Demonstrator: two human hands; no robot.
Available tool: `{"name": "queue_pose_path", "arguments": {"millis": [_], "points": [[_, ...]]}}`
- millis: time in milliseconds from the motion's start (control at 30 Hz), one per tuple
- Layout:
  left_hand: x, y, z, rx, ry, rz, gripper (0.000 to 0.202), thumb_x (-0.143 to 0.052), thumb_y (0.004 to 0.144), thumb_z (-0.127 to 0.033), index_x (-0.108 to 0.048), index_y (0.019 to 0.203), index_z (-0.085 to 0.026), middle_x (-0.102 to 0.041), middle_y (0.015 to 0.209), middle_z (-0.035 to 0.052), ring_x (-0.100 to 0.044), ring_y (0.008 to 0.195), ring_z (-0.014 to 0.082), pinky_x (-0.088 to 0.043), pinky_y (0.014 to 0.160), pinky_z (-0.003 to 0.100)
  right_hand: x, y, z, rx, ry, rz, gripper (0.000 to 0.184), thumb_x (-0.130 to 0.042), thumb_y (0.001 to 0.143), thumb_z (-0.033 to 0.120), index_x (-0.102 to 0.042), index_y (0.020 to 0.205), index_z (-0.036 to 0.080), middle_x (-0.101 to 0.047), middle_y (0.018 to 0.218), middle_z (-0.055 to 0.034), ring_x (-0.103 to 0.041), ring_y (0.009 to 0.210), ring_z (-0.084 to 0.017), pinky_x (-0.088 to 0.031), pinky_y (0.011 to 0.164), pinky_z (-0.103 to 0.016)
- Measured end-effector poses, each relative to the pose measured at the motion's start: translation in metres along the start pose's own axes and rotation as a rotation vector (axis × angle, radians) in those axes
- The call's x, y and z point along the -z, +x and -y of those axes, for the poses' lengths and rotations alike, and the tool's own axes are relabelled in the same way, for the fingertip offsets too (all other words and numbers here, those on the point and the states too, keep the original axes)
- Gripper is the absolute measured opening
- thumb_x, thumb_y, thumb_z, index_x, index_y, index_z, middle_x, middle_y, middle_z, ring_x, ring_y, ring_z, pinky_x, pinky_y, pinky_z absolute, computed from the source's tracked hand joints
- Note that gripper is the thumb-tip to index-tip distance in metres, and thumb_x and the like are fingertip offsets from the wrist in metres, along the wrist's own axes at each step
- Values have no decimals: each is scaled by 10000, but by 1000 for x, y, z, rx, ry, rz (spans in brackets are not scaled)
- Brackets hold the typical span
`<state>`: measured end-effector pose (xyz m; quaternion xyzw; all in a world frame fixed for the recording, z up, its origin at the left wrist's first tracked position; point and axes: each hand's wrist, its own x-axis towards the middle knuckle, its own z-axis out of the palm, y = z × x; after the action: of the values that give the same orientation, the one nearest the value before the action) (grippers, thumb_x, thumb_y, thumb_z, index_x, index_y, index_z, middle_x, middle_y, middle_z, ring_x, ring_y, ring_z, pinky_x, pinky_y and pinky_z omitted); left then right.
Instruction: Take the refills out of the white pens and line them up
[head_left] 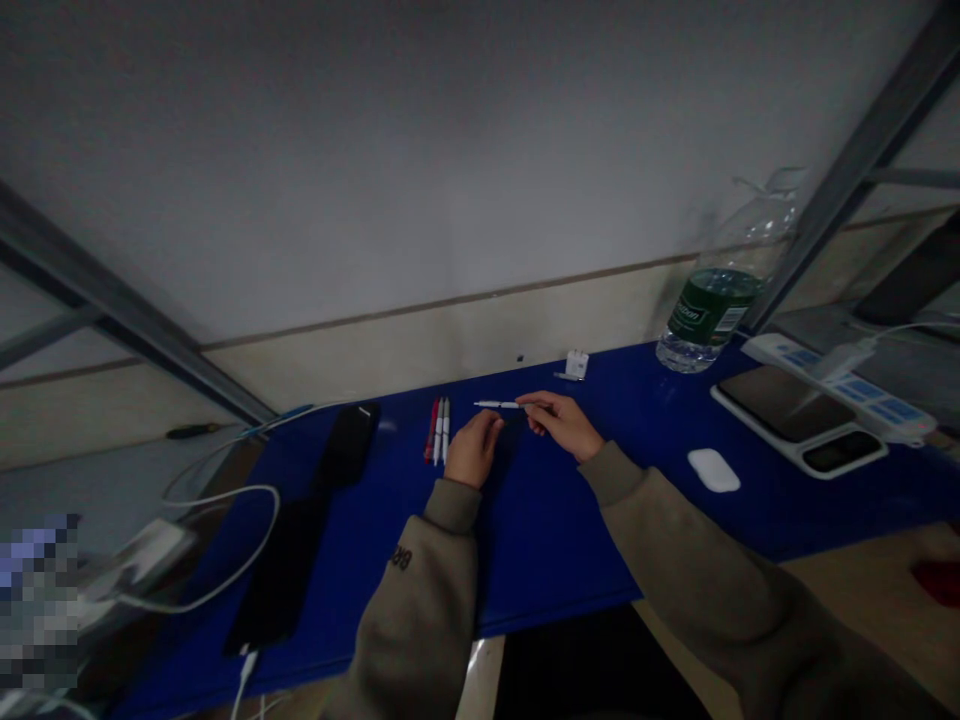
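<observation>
My right hand (pixel 562 425) pinches a slim white pen (pixel 495 404) between its fingers, and the pen points left across the blue tabletop (pixel 544 540). My left hand (pixel 474 450) rests just below the pen with its fingers loosely curled, and it holds nothing I can see. Its fingertips nearly meet my right hand. Left of it lie a red pen (pixel 431 432) and a white pen (pixel 445 430) side by side, close to my left hand but apart from it. Both my sleeves are beige.
A black phone (pixel 346 445) and a long black mat (pixel 277 570) lie at the left, with white cables (pixel 225 540) beside them. A white plug (pixel 576 365), white mouse (pixel 714 470), water bottle (pixel 709 320), tablet (pixel 784 403) and power strip (pixel 840 385) stand to the right.
</observation>
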<state>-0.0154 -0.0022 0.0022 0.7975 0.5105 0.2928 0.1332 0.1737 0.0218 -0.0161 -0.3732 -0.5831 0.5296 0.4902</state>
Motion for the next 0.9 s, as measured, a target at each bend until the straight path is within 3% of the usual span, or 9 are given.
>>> {"name": "queue_pose_path", "arguments": {"millis": [167, 267, 500, 600, 733, 900], "points": [[1, 0, -3, 21, 1, -21, 272, -346, 950, -352, -558, 979, -184, -630, 888, 56, -587, 807, 159, -407, 705, 247, 0, 1, -1, 10, -8, -37, 322, -536, 797, 287, -627, 1088, 185, -568, 624, 16, -506, 541, -112, -402, 538, -259], [2, 0, -2, 71, 36, 2, 316, -344, 948, -369, -582, 870, -176, -637, 840, 59, -586, 753, 155, -383, 650, 236, 0, 1, -1, 15, -22, -59, 319, -544, 788, 288, -638, 1076, 187, -583, 660, 6, -513, 565, -112, -408, 552, -258], [3, 0, -1, 124, -3, -22, 311, -339, 947, -389, -570, 909, -184, -604, 700, 18, -554, 617, 133, -320, 557, 217, 0, 1, -2, -40, 55, -9, 292, -553, 809, 368, -682, 970, 162, -562, 628, 3, -483, 530, -102, -381, 524, -253], [3, 0, -1, 122, -8, -8, 357, -321, 949, -403, -576, 833, -182, -583, 660, 13, -545, 603, 129, -325, 562, 217, -1, -1, 0, -55, 102, -9, 313, -574, 807, 410, -690, 964, 166, -569, 637, -1, -483, 537, -100, -383, 530, -251], [2, 0, 1, 134, -18, -4, 347, -342, 940, -408, -580, 836, -178, -572, 648, 8, -535, 597, 127, -335, 568, 217, -2, -4, 8, -157, 212, 42, 476, -514, 827, 551, -698, 957, 132, -613, 662, -51, -532, 557, -120, -396, 522, -255], [2, 0, 1, 125, -64, -44, 291, -380, 927, -397, -571, 930, -178, -600, 718, 7, -544, 624, 118, -356, 585, 213, 3, -5, 14, -298, 349, 138, 746, -264, 841, 707, -692, 995, 115, -685, 799, -144, -627, 672, -184, -461, 581, -289]]}}
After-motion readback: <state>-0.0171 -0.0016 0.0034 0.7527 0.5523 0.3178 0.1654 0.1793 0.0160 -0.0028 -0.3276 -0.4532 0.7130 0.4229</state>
